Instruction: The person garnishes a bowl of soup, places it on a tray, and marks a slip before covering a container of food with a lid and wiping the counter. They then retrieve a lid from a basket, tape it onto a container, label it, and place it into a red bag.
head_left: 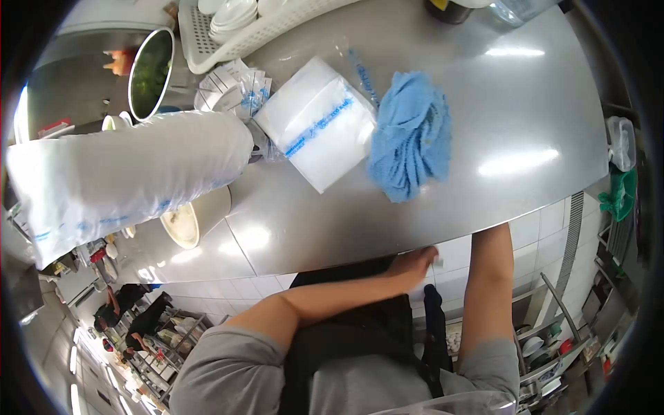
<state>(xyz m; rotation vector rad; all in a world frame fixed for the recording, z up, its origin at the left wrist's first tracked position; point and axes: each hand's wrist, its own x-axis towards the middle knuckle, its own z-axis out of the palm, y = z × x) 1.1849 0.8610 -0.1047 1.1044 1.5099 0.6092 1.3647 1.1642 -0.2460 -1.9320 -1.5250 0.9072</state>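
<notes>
My left hand (pixel 415 266) is just below the front edge of the steel table (pixel 304 235), in front of my dark apron (pixel 346 339). Motion blurs its fingers, and a small pale spot shows beside them; whether they hold it is unclear. My right forearm (pixel 491 277) reaches up to the table edge and passes beneath it, so my right hand is hidden. Above the edge lies a crumpled blue cloth (pixel 411 135). A square white plastic-wrapped pack (pixel 318 124) touches its left side. Farther left is a long white wrapped bundle (pixel 131 173).
A white perforated basket (pixel 200 59) with dishes stands at the back left. Near it are a pot of greens (pixel 151 75) and crumpled packaging (pixel 232 90). A pale container (pixel 183 225) is by the bundle. Two people (pixel 145 321) are far off, lower left; racks stand at right.
</notes>
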